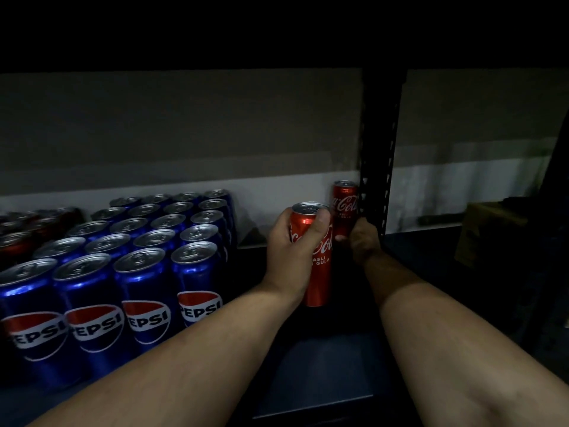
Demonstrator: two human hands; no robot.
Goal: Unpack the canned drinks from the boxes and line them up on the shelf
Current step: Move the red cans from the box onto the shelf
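Left hand [291,241] wrapped round the upper half of a red Coca-Cola can [320,260], upright, left of the black shelf upright [380,149]. Right hand [363,238] gripping a second Coca-Cola can [345,204] low down, just beside that upright. Blue Pepsi cans [144,272] in rows well left of it.

A pale wall [184,124] runs behind everything, dim and greyish above, with a lighter band [446,192] along its lower part that looks smudged and streaked on the right. A black slotted metal upright [381,143] stands in front of it, rising into the darkness overhead. Far right, low down in deep shadow, sits a brownish boxy shape [489,229]; what it is cannot be told.
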